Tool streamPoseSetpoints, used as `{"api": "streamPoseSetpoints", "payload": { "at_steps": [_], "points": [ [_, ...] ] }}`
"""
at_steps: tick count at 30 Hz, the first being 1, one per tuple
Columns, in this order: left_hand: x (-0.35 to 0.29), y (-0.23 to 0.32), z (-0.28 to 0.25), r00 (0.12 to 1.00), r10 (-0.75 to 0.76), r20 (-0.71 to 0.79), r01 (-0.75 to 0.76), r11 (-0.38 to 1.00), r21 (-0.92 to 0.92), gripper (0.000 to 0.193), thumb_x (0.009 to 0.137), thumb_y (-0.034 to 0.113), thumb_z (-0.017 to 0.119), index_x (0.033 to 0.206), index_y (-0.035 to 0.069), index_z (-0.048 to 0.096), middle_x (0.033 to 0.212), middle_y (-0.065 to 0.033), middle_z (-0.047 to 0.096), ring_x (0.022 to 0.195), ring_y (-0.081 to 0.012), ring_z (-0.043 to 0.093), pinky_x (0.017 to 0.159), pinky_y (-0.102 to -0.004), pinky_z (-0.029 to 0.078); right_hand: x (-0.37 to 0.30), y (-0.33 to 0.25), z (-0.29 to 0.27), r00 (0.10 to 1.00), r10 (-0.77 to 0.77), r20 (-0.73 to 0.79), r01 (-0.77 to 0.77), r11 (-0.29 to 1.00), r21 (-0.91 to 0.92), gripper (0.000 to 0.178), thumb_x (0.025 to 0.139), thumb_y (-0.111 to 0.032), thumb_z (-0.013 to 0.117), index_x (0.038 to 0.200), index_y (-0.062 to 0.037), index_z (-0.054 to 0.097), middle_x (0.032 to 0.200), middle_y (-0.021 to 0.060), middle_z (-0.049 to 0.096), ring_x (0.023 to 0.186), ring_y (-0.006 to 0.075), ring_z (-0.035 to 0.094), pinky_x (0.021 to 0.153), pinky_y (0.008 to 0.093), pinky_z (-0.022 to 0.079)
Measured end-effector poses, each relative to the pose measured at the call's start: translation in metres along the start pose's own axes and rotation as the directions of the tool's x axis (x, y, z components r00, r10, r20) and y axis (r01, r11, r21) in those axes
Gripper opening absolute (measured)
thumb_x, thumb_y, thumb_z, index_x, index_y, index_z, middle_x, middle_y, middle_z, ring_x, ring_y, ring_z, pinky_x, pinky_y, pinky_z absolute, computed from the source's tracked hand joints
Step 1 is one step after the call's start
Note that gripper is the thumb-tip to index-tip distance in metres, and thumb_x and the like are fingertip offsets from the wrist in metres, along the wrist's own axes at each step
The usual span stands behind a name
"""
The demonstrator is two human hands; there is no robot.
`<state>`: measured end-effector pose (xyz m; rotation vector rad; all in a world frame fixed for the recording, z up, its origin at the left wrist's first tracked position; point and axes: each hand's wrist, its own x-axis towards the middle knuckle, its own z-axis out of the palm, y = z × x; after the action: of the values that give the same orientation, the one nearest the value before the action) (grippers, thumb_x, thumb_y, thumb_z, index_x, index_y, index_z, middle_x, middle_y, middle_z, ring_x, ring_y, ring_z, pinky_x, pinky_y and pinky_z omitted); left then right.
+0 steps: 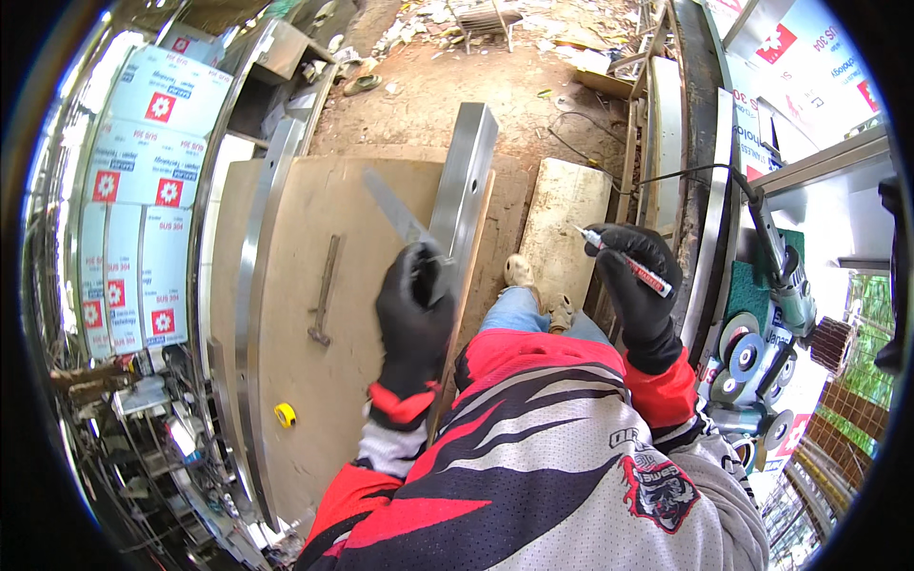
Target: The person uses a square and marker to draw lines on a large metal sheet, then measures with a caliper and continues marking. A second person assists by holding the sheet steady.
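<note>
My left hand (415, 309), in a black glove, is closed around one end of a flat metal ruler (392, 206). The blade points away and to the left above the board; my fingers cover its near end. Just beside this hand, a shiny square steel tube (464, 171) with small holes lies along the board's right edge. In my gloved right hand (640, 276) is a white and red marker pen (636, 270), gripped between the fingers, its thin tip pointing left. That hand is raised to the right of my body, apart from the tube.
A hammer (326, 290) and a yellow tape measure (285, 415) lie on the brown board (367, 381). Another steel tube (252, 314) runs along its left side. Angle grinders (795, 295) and discs (746, 356) sit at the right. A pale plank (568, 214) lies beyond my feet.
</note>
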<state>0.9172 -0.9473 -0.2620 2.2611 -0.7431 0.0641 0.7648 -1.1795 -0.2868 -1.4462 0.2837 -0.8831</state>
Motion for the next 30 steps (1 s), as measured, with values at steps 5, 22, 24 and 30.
{"api": "streamPoseSetpoints", "payload": {
  "at_steps": [5, 22, 24, 30],
  "points": [
    [0.037, 0.06, -0.121, 0.932, -0.364, 0.004, 0.322, 0.82, -0.472, 0.029, 0.093, 0.005, 0.064, 0.12, -0.007, 0.063, 0.096, -0.0175, 0.07, 0.073, -0.0218, 0.07, 0.062, -0.0344, 0.057, 0.05, 0.011, -0.003, 0.994, 0.061, -0.093, -0.073, 0.988, -0.135, 0.018, 0.094, -0.001, 0.067, 0.111, 0.0053, 0.068, 0.1, 0.013, 0.072, 0.091, 0.0177, 0.07, 0.081, 0.0291, 0.055],
    [0.088, -0.051, 0.048, 0.879, -0.283, 0.383, 0.258, 0.959, 0.118, 0.025, 0.086, 0.009, 0.071, 0.111, 0.004, 0.072, 0.135, -0.0257, 0.055, 0.116, -0.0346, 0.062, 0.1, -0.0373, 0.049, 0.231, 0.211, 0.086, 0.987, 0.083, 0.14, -0.076, 0.995, -0.061, 0.029, 0.104, -0.016, 0.059, 0.127, 0.001, 0.059, 0.102, 0.0083, 0.071, 0.089, 0.0153, 0.067, 0.085, 0.0311, 0.054],
    [0.083, -0.048, 0.054, 0.745, -0.473, 0.47, 0.594, 0.791, -0.146, 0.028, 0.088, 0.005, 0.07, 0.116, 0.003, 0.07, 0.133, -0.0153, 0.06, 0.117, -0.0251, 0.062, 0.1, -0.0353, 0.049, 0.243, 0.26, 0.112, 0.938, 0.235, 0.253, -0.228, 0.972, -0.059, 0.028, 0.102, -0.019, 0.061, 0.125, -0.001, 0.06, 0.098, 0.0075, 0.07, 0.087, 0.0143, 0.067, 0.082, 0.0304, 0.054],
    [0.076, -0.036, 0.072, 0.812, -0.447, 0.375, 0.507, 0.859, -0.073, 0.026, 0.094, 0.003, 0.062, 0.12, 0.002, 0.064, 0.107, -0.0024, 0.065, 0.095, -0.0116, 0.061, 0.083, -0.0257, 0.049, 0.208, 0.288, 0.121, 0.851, 0.368, 0.374, -0.341, 0.93, -0.138, 0.02, 0.091, -0.016, 0.071, 0.108, -0.0065, 0.067, 0.094, 0.0088, 0.072, 0.084, 0.0155, 0.069, 0.077, 0.0313, 0.055]
  ]
}}
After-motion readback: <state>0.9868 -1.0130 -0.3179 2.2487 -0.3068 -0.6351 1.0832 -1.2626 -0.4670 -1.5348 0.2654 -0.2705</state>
